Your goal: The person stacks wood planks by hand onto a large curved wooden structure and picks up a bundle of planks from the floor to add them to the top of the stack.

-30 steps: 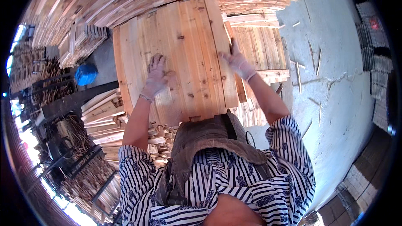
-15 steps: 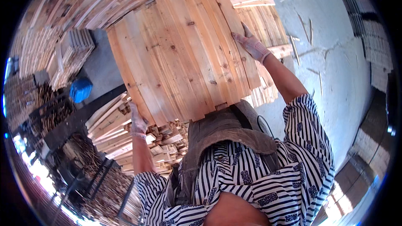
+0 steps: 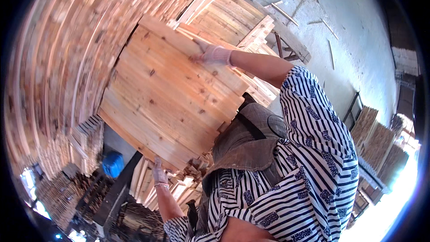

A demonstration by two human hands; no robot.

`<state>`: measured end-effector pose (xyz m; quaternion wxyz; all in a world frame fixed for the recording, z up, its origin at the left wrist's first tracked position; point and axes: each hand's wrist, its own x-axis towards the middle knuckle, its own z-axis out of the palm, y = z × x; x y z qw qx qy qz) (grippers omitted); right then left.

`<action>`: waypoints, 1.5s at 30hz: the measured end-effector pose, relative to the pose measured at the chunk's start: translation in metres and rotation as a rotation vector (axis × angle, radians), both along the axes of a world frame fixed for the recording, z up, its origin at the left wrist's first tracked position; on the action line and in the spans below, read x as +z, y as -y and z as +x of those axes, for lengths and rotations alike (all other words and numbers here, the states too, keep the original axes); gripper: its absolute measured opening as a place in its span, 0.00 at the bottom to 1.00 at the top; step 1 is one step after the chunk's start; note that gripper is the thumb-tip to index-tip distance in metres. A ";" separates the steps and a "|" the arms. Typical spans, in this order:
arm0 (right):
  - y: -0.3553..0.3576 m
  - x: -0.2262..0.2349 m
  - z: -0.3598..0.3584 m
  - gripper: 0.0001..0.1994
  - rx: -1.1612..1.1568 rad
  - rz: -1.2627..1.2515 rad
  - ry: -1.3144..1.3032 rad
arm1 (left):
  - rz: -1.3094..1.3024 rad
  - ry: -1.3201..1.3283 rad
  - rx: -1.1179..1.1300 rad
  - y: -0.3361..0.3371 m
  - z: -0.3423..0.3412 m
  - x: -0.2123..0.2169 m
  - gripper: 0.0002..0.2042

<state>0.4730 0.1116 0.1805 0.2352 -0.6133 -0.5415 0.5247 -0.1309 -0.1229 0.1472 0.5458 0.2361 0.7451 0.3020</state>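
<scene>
Between my two gloved hands is a broad layer of pine planks, laid edge to edge, with knots and uneven ends. My right hand is closed over its right edge, thumb side resting on the outermost plank. At the lower left edge, my left hand grips the outermost plank; its fingers are partly hidden underneath. The planks' near ends come close to my brown apron.
A tall stack of planks fills the left and far side. Beyond my right hand lie more planks on a wooden bench. A blue container stands lower left, near loose offcuts. Thin wood strips litter the concrete floor.
The view has swung round, and the planks now lie slanted and nearer the tall stack. Both hands have kept their grip; my right arm now reaches further across to the left.
</scene>
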 end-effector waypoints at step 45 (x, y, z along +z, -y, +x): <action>0.073 -0.085 0.173 0.41 -0.352 -0.238 -0.018 | 0.755 -0.995 -1.237 -0.226 0.478 0.084 0.32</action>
